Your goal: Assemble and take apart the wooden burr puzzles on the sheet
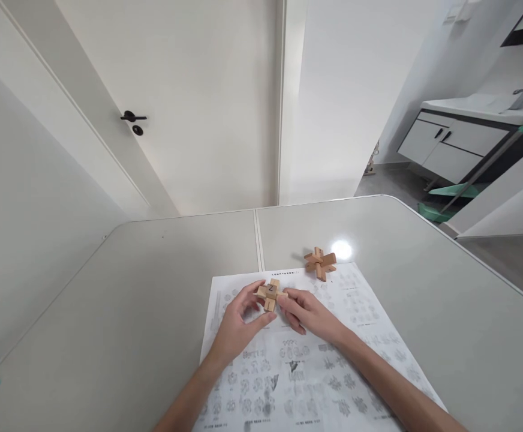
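Note:
A light wooden burr puzzle [271, 291], its bars crossing and dark marks on its faces, is between my two hands above the printed sheet [297, 384]. From the left, my left hand [242, 315] curves around it, index finger near its upper end and thumb near its lower end. My right hand [304, 310] pinches the bar on its right side between thumb and fingers. A second, darker wooden burr puzzle [319, 264] rests at the top edge of the sheet, beyond my right hand and apart from it.
Under the sheet, which carries rows of small grey diagrams, is a pale grey table [122, 336] with a seam across its far part. Beyond stands a white door [207, 108] with a black handle. A sink cabinet [450, 141] is at the far right.

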